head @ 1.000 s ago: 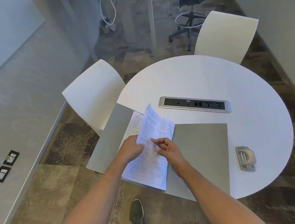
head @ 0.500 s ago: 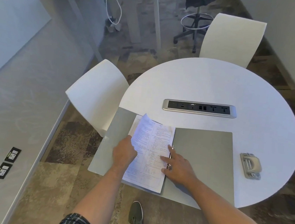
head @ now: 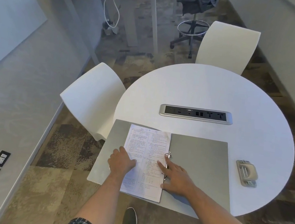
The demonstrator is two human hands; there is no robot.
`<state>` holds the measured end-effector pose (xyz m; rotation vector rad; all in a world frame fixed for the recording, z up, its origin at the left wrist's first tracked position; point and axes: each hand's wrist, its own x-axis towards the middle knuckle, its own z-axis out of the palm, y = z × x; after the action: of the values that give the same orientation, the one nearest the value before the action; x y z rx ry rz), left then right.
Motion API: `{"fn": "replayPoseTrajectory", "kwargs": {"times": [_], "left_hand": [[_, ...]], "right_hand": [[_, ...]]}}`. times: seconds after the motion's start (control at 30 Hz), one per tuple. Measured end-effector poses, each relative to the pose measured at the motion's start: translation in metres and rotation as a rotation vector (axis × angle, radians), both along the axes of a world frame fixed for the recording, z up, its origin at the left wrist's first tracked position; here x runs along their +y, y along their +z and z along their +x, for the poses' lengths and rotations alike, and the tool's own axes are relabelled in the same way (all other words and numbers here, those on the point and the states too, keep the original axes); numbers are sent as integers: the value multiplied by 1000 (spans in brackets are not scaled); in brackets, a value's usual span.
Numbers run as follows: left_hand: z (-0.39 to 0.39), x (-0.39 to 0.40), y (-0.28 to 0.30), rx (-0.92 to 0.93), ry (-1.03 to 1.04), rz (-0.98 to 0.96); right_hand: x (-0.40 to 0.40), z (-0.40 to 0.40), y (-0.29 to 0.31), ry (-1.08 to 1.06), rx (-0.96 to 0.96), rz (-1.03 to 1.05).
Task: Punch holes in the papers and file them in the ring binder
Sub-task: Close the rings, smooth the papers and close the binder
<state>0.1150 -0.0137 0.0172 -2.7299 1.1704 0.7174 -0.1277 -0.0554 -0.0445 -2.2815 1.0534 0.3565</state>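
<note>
Left hand: my fingers lie flat, pressing the papers; grip open.
Right hand: my fingers are spread beside the rings, fingertips on the papers' right edge; grip open.
Papers: flat on the left half of the open binder, threaded on the rings.
Binder: on the table, near edge overhanging.
Punch: right of the binder, apart.
</note>
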Motion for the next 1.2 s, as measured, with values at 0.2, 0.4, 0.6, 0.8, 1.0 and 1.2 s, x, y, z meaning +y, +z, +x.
{"fn": "replayPoseTrajectory", "kwargs": {"times": [0.2,0.4,0.6,0.8,1.0,1.2], "left_hand": [[14,1,-6,274,256,-54],[26,6,-14,305,312,-33],[36,9,-20,466,446,-102],[31,13,-25,720,536,-195],[30,15,-20,787,523,-206],[45,11,-11,712,520,-276]], "right_hand": [[-4,-2,-2,5,-17,37],[-2,-2,-11,-17,-43,35],[-3,-5,-14,-11,-60,50],[-2,-5,-13,-23,-67,54],[-2,-6,-13,-31,-69,68],[-2,-6,-11,-30,-62,70]]}}
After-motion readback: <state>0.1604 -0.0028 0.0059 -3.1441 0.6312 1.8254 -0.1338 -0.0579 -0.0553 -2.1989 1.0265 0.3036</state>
